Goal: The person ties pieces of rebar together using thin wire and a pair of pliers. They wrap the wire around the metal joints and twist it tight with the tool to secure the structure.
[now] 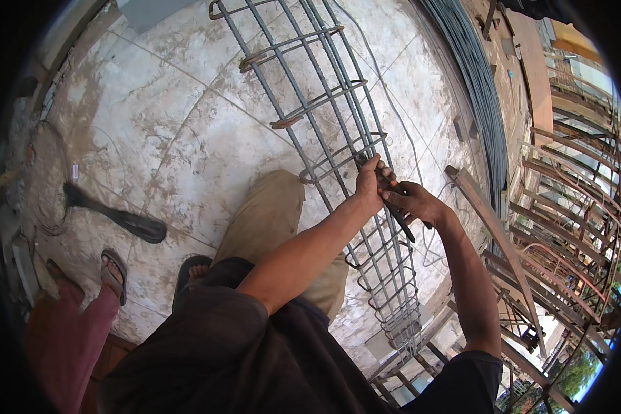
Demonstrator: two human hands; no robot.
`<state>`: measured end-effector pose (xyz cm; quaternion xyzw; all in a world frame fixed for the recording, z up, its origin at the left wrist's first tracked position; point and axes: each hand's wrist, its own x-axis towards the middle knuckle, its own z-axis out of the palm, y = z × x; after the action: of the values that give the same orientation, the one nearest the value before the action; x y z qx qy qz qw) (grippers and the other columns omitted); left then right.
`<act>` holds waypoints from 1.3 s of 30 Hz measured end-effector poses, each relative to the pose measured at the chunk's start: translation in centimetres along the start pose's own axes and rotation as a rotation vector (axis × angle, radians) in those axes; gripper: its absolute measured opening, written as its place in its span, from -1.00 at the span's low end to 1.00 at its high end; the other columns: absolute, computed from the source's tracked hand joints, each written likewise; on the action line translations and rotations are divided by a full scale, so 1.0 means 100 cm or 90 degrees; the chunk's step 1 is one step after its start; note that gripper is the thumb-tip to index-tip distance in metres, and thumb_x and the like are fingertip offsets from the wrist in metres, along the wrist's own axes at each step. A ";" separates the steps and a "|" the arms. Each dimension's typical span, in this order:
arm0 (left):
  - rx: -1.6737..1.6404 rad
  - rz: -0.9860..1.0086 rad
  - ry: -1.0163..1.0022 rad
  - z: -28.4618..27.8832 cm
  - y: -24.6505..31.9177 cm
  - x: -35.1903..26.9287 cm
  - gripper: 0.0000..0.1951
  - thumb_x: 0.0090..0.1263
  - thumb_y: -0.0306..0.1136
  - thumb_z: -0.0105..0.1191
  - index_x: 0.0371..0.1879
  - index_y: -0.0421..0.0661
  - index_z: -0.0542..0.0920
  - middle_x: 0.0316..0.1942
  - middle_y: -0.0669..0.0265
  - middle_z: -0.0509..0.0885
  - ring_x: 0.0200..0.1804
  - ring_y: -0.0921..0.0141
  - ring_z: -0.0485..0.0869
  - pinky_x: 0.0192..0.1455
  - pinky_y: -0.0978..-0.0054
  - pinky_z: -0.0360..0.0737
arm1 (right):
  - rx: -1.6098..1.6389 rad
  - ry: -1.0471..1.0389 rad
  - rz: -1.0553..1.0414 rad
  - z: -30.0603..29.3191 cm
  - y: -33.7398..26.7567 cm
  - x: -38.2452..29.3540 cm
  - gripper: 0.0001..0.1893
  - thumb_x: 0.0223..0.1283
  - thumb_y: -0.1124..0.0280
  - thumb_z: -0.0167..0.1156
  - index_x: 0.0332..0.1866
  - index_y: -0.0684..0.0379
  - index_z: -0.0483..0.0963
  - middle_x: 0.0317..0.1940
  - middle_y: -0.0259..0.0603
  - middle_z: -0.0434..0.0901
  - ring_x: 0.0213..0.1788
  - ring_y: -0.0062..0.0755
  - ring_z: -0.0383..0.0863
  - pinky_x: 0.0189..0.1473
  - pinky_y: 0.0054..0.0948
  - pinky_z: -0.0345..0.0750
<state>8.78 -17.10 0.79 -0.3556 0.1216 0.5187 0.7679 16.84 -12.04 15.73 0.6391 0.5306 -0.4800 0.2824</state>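
Note:
A long cage of ribbed steel rebar (300, 93) with bent steel stirrups (328, 95) runs from the top of the view down past my hands. My left hand (371, 181) is on the cage near one stirrup, closed about the head end of a pair of pliers or nippers. My right hand (416, 202) is beside it, its fingers around the tool's dark handles (401, 222), which show touches of orange. The tool's jaws are mostly hidden by my left hand, near where bar and stirrup cross.
A bundle of black tie wire (129, 220) lies on the tiled floor at left, near another person's sandalled feet (114, 274). Long steel rods (471, 77) lie at upper right. A wooden plank (491, 227) and scaffold frames (564, 259) stand right.

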 end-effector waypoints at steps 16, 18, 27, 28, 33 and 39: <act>-0.150 -0.029 -0.048 0.022 0.007 -0.012 -0.51 0.45 0.17 0.27 -0.58 0.18 0.38 -0.63 0.52 0.40 -0.53 0.46 0.47 -0.18 0.35 0.60 | 0.399 -0.190 0.175 -0.006 -0.024 -0.042 -0.63 0.51 0.07 0.21 -0.19 0.23 0.54 -0.44 -0.20 0.62 -0.42 -0.52 0.66 -0.34 -0.44 0.60; -0.135 -0.037 -0.072 0.016 0.008 -0.003 -0.43 0.53 0.06 0.21 -0.72 0.25 0.22 -0.73 0.61 0.25 -0.67 0.50 0.35 -0.25 0.34 0.59 | 0.188 -0.125 0.158 -0.004 -0.034 -0.041 -0.67 0.48 0.11 0.25 -0.15 0.22 0.52 -0.44 -0.20 0.60 -0.41 -0.42 0.69 -0.33 -0.38 0.61; -0.313 0.067 0.140 0.064 0.005 0.021 -0.59 0.55 -0.26 0.01 -0.62 0.13 0.23 -0.70 0.53 0.27 -0.64 0.48 0.32 -0.25 0.35 0.63 | -0.843 0.454 -0.273 -0.022 -0.028 -0.013 -0.87 0.33 0.44 0.13 -0.08 0.17 0.43 -0.25 -0.15 0.57 -0.14 -0.18 0.63 0.00 -0.13 0.49; -0.315 0.068 0.145 0.067 0.005 0.022 -0.59 0.56 -0.26 0.00 -0.62 0.13 0.22 -0.70 0.52 0.28 -0.64 0.48 0.33 -0.26 0.35 0.63 | -0.830 0.447 -0.283 -0.027 -0.027 -0.010 -0.92 0.32 0.46 0.11 -0.14 0.16 0.44 -0.30 -0.13 0.59 -0.18 -0.12 0.65 0.00 -0.11 0.52; -0.294 0.103 0.096 0.062 -0.001 0.027 -0.59 0.58 -0.25 -0.04 -0.61 0.12 0.20 -0.69 0.51 0.31 -0.63 0.47 0.36 -0.29 0.35 0.63 | -0.822 0.431 -0.312 -0.034 -0.016 -0.006 -0.91 0.29 0.50 0.14 -0.15 0.20 0.44 -0.33 -0.04 0.61 -0.24 0.00 0.71 -0.04 -0.02 0.60; -0.123 0.052 -0.030 0.032 0.000 -0.002 -0.51 0.48 0.02 0.29 -0.57 0.09 0.33 -0.58 0.46 0.42 -0.51 0.45 0.48 -0.08 0.34 0.65 | -0.442 0.214 -0.088 -0.011 -0.028 -0.028 -0.70 0.21 0.29 0.38 -0.15 0.34 0.58 -0.31 0.10 0.73 -0.27 0.15 0.76 -0.14 -0.04 0.65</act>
<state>8.12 -15.07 3.24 -0.4107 0.0676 0.5673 0.7106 14.59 -11.48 19.14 0.5379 0.7423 -0.1783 0.3575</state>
